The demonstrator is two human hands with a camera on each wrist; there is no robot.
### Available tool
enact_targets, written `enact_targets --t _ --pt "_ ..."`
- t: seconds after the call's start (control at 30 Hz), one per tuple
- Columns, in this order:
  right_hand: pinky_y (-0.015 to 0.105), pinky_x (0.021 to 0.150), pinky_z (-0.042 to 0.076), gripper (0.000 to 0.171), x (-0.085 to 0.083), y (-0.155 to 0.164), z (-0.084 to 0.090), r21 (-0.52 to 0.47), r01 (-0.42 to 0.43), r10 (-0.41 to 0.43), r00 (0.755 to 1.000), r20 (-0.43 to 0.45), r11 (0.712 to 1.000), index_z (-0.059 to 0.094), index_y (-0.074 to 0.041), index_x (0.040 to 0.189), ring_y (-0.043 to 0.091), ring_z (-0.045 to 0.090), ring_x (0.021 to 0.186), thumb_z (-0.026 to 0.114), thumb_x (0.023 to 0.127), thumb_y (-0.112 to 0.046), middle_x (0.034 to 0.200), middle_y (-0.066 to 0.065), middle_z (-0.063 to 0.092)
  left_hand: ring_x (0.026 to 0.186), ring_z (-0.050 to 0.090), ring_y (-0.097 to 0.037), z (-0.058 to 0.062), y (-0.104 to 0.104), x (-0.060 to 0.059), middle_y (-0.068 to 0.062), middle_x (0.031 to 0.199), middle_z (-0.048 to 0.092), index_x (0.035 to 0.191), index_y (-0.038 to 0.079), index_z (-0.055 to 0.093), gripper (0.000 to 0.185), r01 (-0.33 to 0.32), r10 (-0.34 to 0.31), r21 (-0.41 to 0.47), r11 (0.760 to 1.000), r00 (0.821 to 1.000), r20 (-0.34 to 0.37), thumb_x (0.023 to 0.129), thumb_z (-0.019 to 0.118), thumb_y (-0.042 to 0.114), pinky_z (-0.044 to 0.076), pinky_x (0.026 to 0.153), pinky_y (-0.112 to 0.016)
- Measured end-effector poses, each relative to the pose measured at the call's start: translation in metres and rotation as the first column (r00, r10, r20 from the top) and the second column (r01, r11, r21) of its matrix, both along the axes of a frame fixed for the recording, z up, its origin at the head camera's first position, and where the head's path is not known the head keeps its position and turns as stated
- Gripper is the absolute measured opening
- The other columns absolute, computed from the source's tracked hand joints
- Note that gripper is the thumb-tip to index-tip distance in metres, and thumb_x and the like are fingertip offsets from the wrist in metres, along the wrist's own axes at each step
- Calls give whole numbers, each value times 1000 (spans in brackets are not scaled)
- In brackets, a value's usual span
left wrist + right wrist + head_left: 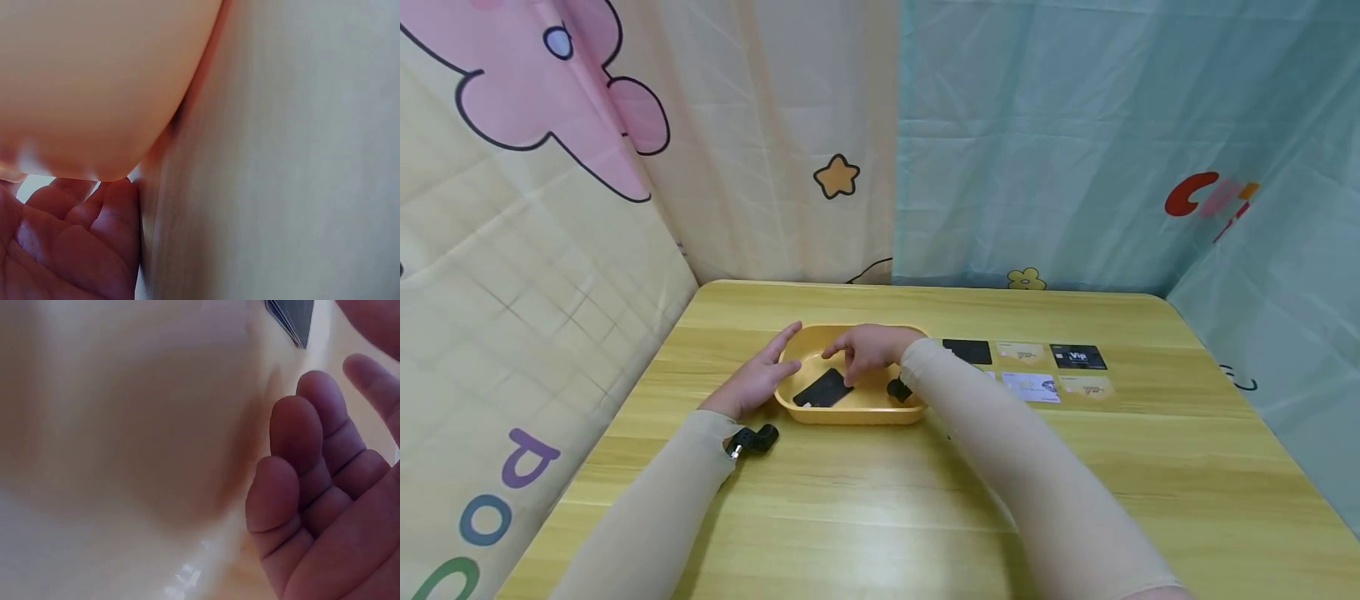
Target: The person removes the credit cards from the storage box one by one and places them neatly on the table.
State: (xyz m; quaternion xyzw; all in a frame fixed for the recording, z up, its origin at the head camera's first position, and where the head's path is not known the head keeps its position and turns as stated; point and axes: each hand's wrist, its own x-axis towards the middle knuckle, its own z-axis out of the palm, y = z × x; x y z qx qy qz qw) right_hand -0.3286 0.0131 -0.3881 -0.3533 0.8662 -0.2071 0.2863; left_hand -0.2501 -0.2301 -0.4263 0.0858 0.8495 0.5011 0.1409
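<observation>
In the head view a shallow yellow plastic basin stands on the table. My left hand is at its left end, fingers spread and thumb over the rim. The left wrist view shows the left fingers touching the basin's outer wall. Over the basin is my right hand, index finger extended, holding nothing. Black cards lie on the basin floor, just below and left of the right hand. Their stacked edges show in the right wrist view, apart from the loosely bent right fingers.
Right of the basin, cards lie in two rows: a black card, gold cards, a black Vip card and a silver VIP card. The right sleeve partly covers another. Patterned curtains enclose the wooden table.
</observation>
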Motion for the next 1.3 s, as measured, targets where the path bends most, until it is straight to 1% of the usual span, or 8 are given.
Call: enact_targets --t 0.07,0.17,0.27,0.47,0.57,0.7,1.03,1.3 --pt "26 69 48 63 -1 0 -2 22 -12 12 1000 1 1000 63 -23 147 16 58 77 85 88 -14 90 2 67 163 4 -46 0 1 1 -8 179 -2 171 33 7 69 4 -4 -7 1000 1000 0 113 43 23 15 127 -68" --pt "27 72 48 63 0 -1 -3 62 -32 33 999 -27 998 64 -26 146 15 59 80 85 87 -15 92 1 67 163 4 -45 0 1 1 -7 179 -3 171 33 7 69 4 -4 -7 1000 1000 1 113 43 24 15 127 -68" --pt "27 72 48 63 1 -2 -4 89 -46 50 998 -46 995 65 -27 145 16 59 81 86 87 -15 93 1 67 163 4 -46 0 2 0 -8 179 -2 171 33 7 69 4 -4 -8 1000 1000 -4 113 43 24 15 127 -68" --pt "25 70 44 59 3 -5 -7 118 -69 78 994 -71 991 66 -27 139 14 54 78 85 86 -12 88 -1 60 162 6 -46 0 2 0 -9 179 0 171 33 8 68 -1 1 -4 1000 1000 0 113 43 24 21 127 -65" --pt "25 68 44 55 3 -7 -9 121 -72 81 994 -72 990 66 -27 135 14 53 75 85 86 -11 85 -1 59 162 6 -45 0 2 0 -9 179 0 171 33 9 68 -3 3 -6 1000 1000 -4 113 43 23 20 127 -64" --pt "25 67 45 51 2 -8 -11 113 -56 64 996 -68 992 68 -26 132 14 55 76 86 86 -10 87 0 60 163 3 -44 -1 2 -1 -8 179 -1 171 33 9 67 -5 5 -11 1000 1000 -9 113 43 24 16 128 -66" --pt "25 70 47 51 1 -10 -11 114 -52 63 994 -91 992 68 -25 134 15 57 79 85 87 -13 90 0 62 163 1 -44 -2 1 -2 -9 179 0 171 33 9 68 -14 14 -20 1000 1000 -18 113 44 25 12 129 -67" --pt "26 71 47 52 0 -9 -10 98 -50 57 996 -69 994 69 -24 134 15 57 80 84 87 -11 91 0 62 163 0 -43 -2 1 -3 -9 179 0 171 31 10 68 -15 14 -23 1000 1000 -24 113 45 25 8 129 -67"
